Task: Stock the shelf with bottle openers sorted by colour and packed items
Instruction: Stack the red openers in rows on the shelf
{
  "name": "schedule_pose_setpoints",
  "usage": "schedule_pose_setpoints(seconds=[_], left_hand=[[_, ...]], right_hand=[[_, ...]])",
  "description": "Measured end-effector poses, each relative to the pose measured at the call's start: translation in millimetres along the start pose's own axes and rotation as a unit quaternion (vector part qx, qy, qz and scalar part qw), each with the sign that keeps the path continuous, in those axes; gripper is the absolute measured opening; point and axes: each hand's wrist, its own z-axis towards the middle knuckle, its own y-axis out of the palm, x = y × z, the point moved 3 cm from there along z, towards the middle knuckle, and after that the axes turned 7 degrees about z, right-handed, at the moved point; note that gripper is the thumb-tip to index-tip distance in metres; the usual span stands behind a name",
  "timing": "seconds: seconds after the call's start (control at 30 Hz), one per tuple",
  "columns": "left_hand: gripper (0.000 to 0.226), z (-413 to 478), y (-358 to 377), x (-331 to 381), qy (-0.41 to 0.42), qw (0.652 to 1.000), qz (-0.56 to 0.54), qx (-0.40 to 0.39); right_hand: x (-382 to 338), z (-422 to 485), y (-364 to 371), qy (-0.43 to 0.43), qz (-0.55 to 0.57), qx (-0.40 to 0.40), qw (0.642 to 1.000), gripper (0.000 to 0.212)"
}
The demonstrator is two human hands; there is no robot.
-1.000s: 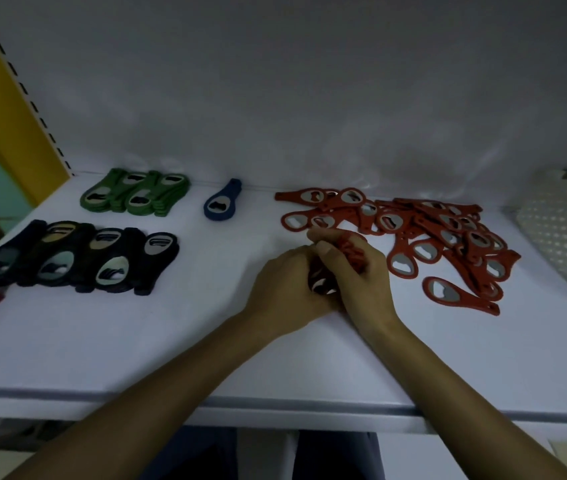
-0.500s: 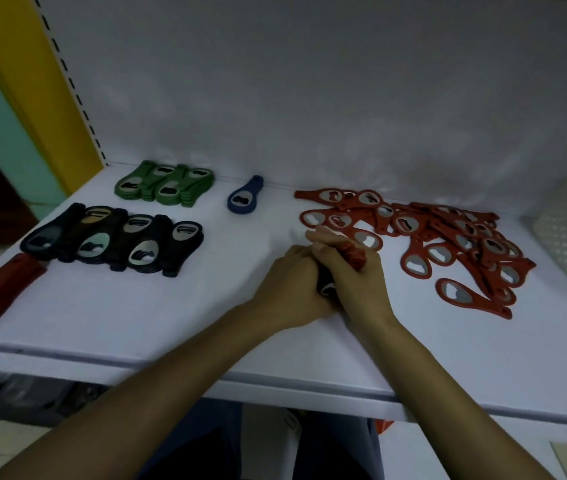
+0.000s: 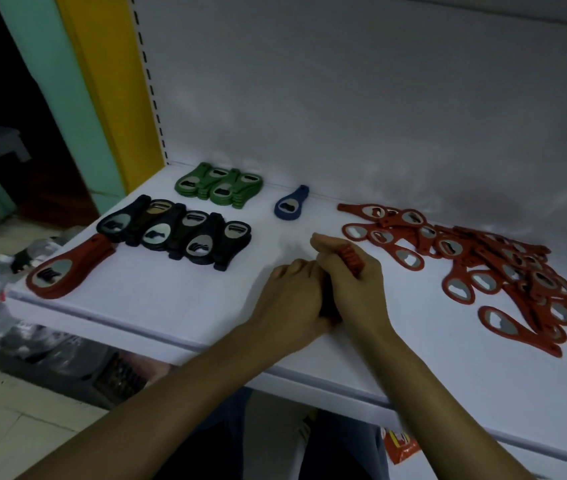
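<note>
Both my hands meet at the middle of the white shelf [image 3: 178,306]. My right hand [image 3: 354,282] and my left hand [image 3: 292,303] are closed together around a stack of red bottle openers [image 3: 351,259], of which only the ribbed top edges show. A loose pile of red openers [image 3: 503,268] spreads to the right. Black openers [image 3: 178,233] lie in a row at the left, green ones [image 3: 221,187] sit behind them, and a single blue opener [image 3: 290,204] lies near the back wall. One red opener [image 3: 67,268] rests at the shelf's left front corner.
The shelf's front edge [image 3: 136,327] runs diagonally below my forearms. A yellow upright [image 3: 109,81] bounds the shelf on the left. Plastic-wrapped goods [image 3: 1,299] lie on the floor at the left. An orange packet [image 3: 401,445] shows on the level below.
The view has swung left, bringing the red opener at the left corner fully into sight and pushing the white basket at the right out of frame. My hands stay closed on the red stack.
</note>
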Motion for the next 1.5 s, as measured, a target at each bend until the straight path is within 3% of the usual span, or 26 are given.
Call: schedule_pose_setpoints(seconds=[0.1,0.23,0.4,0.5,0.63,0.77,0.9,1.0,1.07,1.1,1.17,1.27,1.33,1.5], left_hand=[[0.037,-18,-23,-12,-0.017,0.995,-0.09,0.036],[0.044,-39,-58,-35,-0.088,0.984,-0.127,0.084],[0.048,-79,-101,-83,-0.154,0.972,-0.134,0.112],[0.033,-103,-115,-100,-0.162,0.961,-0.188,0.12],[0.035,-122,-121,-113,-0.209,0.927,-0.291,0.114],[0.041,-125,-122,-120,-0.214,0.895,-0.377,0.107],[0.042,-126,-129,-134,-0.231,0.915,-0.308,0.117],[0.05,-136,-139,-150,-0.23,0.958,-0.066,0.155],[0.072,-147,-147,-164,-0.203,0.958,0.047,0.198],[0.085,-153,-148,-172,-0.202,0.956,0.068,0.2],[0.107,-163,-145,-185,-0.224,0.957,0.07,0.17],[0.11,-165,-134,-192,-0.232,0.959,0.084,0.14],[0.102,-161,-131,-191,-0.225,0.961,0.099,0.127],[0.084,-159,-127,-191,-0.199,0.97,0.091,0.104]], right_hand=[[-12,0,18,0.035,0.148,0.007,0.988,0.025],[-17,-5,71,0.162,0.342,-0.031,0.925,0.013],[-25,-14,134,0.197,0.28,-0.204,0.917,0.013],[-26,-18,152,0.179,0.192,-0.296,0.918,0.012],[-25,-14,154,0.108,0.057,-0.373,0.92,0.023],[-26,-17,160,0.098,0.112,-0.377,0.914,0.016],[-26,-16,172,0.047,0.1,-0.332,0.937,0.013],[-29,-15,182,0.001,0.085,-0.331,0.94,0.011],[-28,-14,188,-0.1,0.001,-0.308,0.946,0.015],[-28,-13,191,-0.192,-0.088,-0.289,0.934,0.017],[-22,-18,203,-0.361,-0.265,-0.27,0.852,0.028],[-6,-27,219,-0.479,-0.382,-0.281,0.739,0.043],[0,-31,226,-0.493,-0.393,-0.291,0.72,0.05],[6,-32,232,-0.454,-0.404,-0.332,0.721,0.064]])
